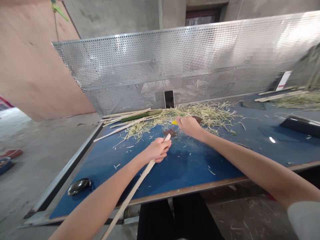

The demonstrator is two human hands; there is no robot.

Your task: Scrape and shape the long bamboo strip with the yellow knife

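My left hand is closed around a long pale bamboo strip. The strip's tip sticks out past my fingers, and its other end runs down over the table's front edge toward me. Just beyond that tip, a small brown piece lies on the blue tabletop. Further off, my right hand grips what looks like a utility knife; only its yellow front and a pale tip show, pointing left. Behind my right knuckles another brown piece is partly hidden. Shavings surround the right hand's far side.
Bamboo strips and a green bamboo piece lie at the back left. A phone leans against the perforated metal screen. A dark glossy object sits at the front left, and a black case at the right.
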